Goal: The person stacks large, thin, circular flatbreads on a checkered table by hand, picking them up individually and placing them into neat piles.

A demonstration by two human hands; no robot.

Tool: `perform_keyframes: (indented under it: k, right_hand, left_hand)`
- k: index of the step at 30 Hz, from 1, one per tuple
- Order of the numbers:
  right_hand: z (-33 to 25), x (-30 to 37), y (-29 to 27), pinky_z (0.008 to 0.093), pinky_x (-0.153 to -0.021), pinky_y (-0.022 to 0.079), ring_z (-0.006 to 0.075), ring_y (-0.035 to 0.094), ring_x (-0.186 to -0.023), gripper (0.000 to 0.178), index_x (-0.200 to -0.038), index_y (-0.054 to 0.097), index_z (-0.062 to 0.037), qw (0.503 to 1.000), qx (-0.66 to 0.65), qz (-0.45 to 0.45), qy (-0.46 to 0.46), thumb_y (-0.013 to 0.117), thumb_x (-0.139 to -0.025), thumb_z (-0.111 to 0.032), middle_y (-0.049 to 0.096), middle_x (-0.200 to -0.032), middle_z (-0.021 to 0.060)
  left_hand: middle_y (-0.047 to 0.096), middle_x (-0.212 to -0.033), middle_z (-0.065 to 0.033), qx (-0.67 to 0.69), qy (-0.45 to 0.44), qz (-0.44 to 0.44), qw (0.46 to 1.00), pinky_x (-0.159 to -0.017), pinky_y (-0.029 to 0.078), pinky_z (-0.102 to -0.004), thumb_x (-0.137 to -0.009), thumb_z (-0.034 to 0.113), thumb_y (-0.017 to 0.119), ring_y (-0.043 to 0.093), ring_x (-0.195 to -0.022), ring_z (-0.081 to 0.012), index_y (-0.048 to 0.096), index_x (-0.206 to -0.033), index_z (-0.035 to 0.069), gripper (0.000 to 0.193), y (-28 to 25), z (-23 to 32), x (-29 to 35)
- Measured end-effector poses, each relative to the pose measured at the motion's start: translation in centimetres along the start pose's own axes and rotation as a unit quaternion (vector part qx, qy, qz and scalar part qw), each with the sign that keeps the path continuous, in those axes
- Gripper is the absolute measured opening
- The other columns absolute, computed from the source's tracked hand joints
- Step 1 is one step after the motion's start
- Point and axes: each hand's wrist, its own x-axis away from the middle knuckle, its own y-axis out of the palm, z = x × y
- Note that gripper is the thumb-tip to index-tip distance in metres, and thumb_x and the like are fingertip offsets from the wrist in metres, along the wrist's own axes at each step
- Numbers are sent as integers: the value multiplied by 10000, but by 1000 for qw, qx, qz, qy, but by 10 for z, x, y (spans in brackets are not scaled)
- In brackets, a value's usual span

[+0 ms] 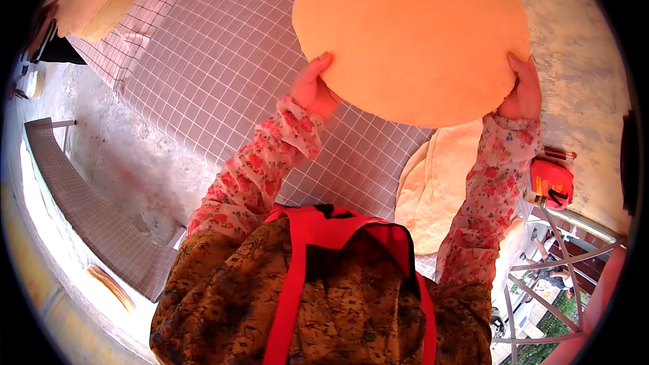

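Observation:
A large, round, thin flatbread (412, 40), pale orange in this light, is held up in front of me over the checked table (216, 61). My left hand (315, 88) grips its near left edge, thumb on top. My right hand (523, 91) pinches the right edge the same way, and the fingers of both hands are mostly hidden beneath the sheet. Below it and partly behind my right sleeve lies another pale round flatbread (433, 179) with creases, near the table's right side. Floral sleeves cover both my forearms.
A thick stack of similar flatbreads (101, 0) sits at the far left on a checked cloth. To the right is a red package (551, 179) beside a curved metal railing (564, 257). A low checked bench (88, 196) curves along the left.

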Motion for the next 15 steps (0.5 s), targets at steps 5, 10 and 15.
perform_keyframes:
  k: [5, 10, 15]
  right_hand:
    - [157, 40, -55, 374, -915, 445, 256, 533, -1082, 433, -1240, 424, 31, 984, -148, 90, 43, 487, -815, -19, 530, -1194, 136]
    - [314, 86, -66, 363, -900, 445, 238, 546, -1053, 364, -1140, 493, 19, 952, -167, 239, 89, 507, -776, 30, 563, -1131, 117]
    - [305, 86, -70, 364, -895, 445, 239, 554, -1037, 367, -1159, 489, 17, 952, -170, 228, 110, 514, -792, 17, 561, -1144, 107]
  left_hand:
    - [577, -1139, -153, -199, 17, 114, 973, -860, 510, -382, -847, 123, 587, 596, -1007, -245, 449, -1217, -29, 423, -18, 48, 14]
    - [608, -1054, -164, -321, -5, 266, 909, -741, 554, -337, -835, 50, 581, 628, -908, -253, 477, -1162, -74, 364, -135, 22, 22]
    - [619, -1012, -166, -315, -20, 293, 903, -701, 550, -325, -828, 34, 587, 632, -871, -239, 506, -1104, -86, 312, -128, 19, 18]
